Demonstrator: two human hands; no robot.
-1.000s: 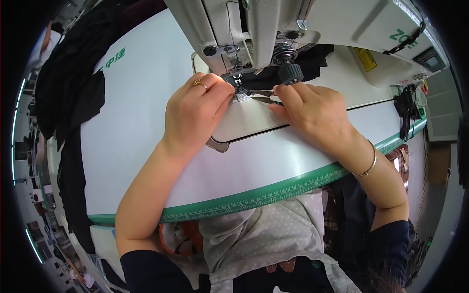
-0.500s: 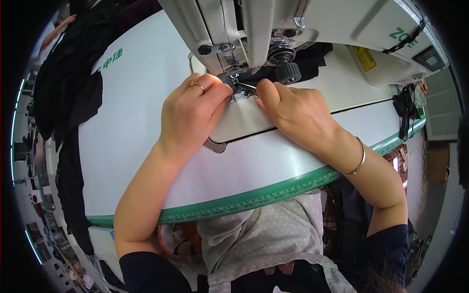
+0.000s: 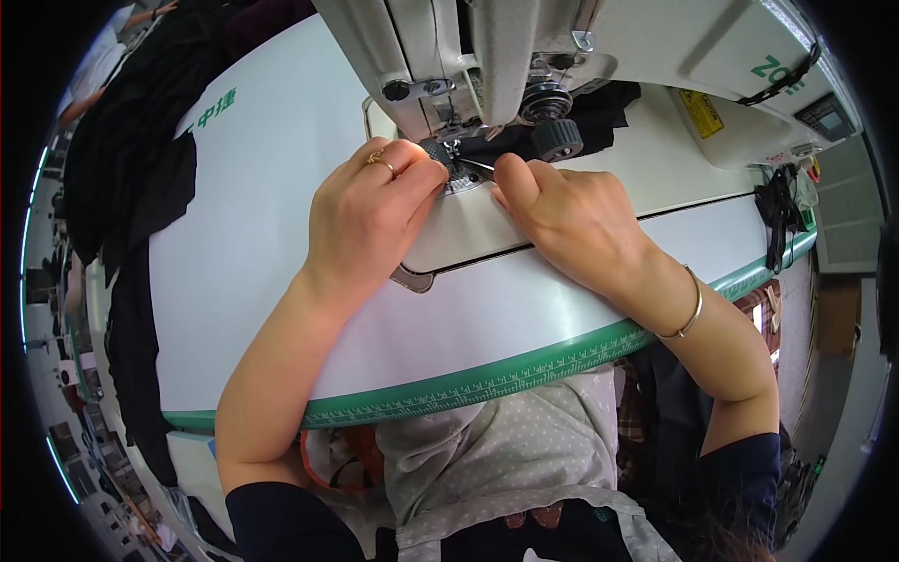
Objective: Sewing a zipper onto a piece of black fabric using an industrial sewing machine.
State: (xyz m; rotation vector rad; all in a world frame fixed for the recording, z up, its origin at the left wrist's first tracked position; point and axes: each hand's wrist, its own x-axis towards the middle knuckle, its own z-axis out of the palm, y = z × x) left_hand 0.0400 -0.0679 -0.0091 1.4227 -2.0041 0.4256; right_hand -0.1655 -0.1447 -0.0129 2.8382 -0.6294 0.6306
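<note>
The sewing machine (image 3: 496, 61) rises over the white table, its needle area lit up. Just left of the presser foot (image 3: 451, 150), my left hand (image 3: 370, 206) is closed in a pinch on a small piece of dark fabric (image 3: 434, 150). From the other side, my right hand (image 3: 571, 201) is closed around slim metal tweezers (image 3: 476, 167). Their tips reach in beside the presser foot, close to the fabric. My fingers hide most of the tweezers and the edge of the fabric.
Black cloth (image 3: 599, 117) lies behind the needle area. More black garments (image 3: 122, 169) hang over the table's left side. A green ruler strip (image 3: 487, 382) runs along the front edge. Dark threads (image 3: 775, 211) hang at the right. Another person's arm (image 3: 82, 106) shows far left.
My hands keep almost the same place and grip. The whole view has shifted slightly. At the far left, the other person has come further into view.
</note>
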